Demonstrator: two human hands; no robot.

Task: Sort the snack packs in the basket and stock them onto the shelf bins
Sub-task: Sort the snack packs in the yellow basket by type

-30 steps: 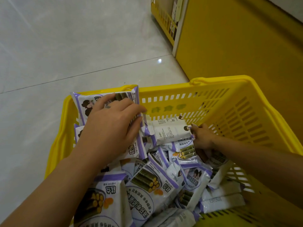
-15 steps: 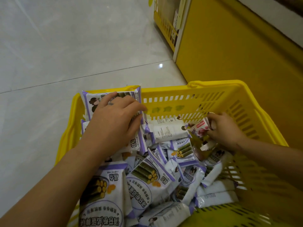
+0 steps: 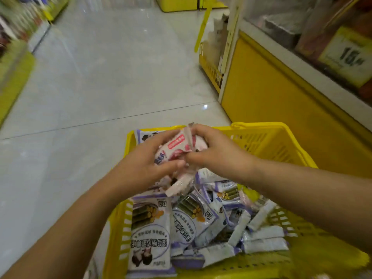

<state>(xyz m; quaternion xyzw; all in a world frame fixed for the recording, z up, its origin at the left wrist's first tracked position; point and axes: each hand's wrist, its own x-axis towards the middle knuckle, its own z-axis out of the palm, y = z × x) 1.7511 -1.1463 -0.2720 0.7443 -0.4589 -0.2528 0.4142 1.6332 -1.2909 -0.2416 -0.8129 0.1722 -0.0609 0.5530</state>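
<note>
A yellow plastic basket [image 3: 267, 137] in front of me holds several white-and-purple snack packs [image 3: 150, 236] printed with green rolls. Above its far half, both hands meet on small pink-and-white snack packs [image 3: 177, 147]. My left hand [image 3: 145, 166] grips them from the left, thumb underneath. My right hand [image 3: 217, 152] pinches their right end from above. A second pink pack [image 3: 180, 184] hangs below the hands; which hand holds it is hidden.
A yellow shelf unit [image 3: 271, 97] with clear bins [image 3: 281, 21] and a yellow price card [image 3: 348, 55] stands at the right. Another yellow basket [image 3: 211, 67] sits beyond its end. Pale tiled floor [image 3: 100, 77] stretches left and ahead, with blurred shelving [image 3: 14, 57] at far left.
My right hand lifted the pink packs out of the basket's right side and brought them up to centre. My left hand left the purple pack and took hold of them. The view tilted upward.
</note>
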